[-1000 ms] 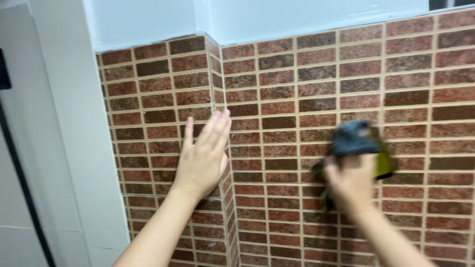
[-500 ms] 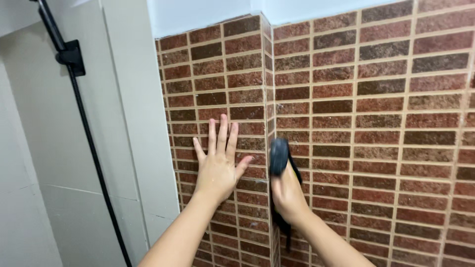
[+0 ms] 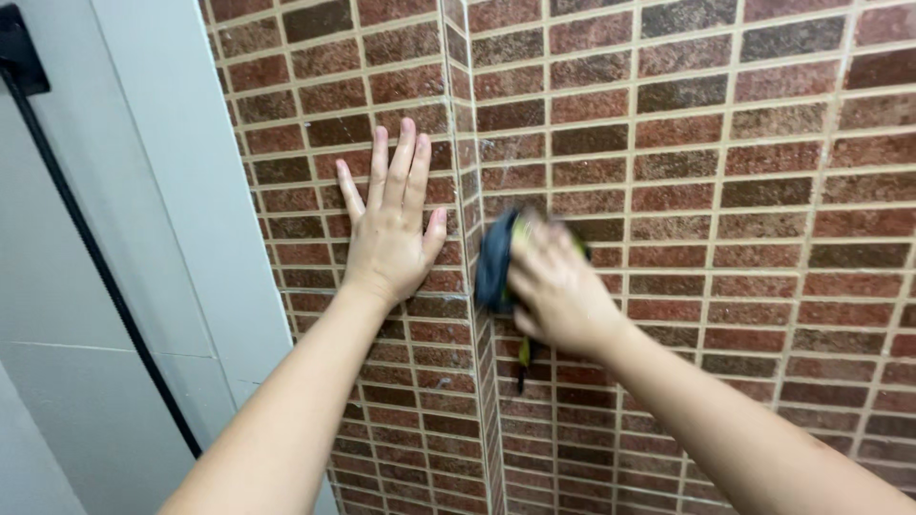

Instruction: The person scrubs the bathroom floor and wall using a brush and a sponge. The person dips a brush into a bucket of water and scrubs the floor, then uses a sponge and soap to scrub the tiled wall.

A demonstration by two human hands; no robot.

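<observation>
My left hand point(image 3: 388, 225) lies flat with fingers spread on the left face of a red brick-patterned wall point(image 3: 725, 172), just left of the wall's outer corner edge point(image 3: 469, 286). My right hand point(image 3: 553, 286) grips a dark blue cloth point(image 3: 494, 267) with a yellow-green edge and presses it on the right face, close to the corner. A thin strand of the cloth hangs down below my hand. The right hand is motion-blurred.
A pale grey panel wall point(image 3: 124, 286) stands to the left of the brick. A black cable or rod point(image 3: 86, 248) runs diagonally down it from a black bracket point(image 3: 19, 48) at the top left.
My right hand with the cloth has moved left along the brick toward the corner. The left hand stays flat on the left face. The view has shifted closer and to the right.
</observation>
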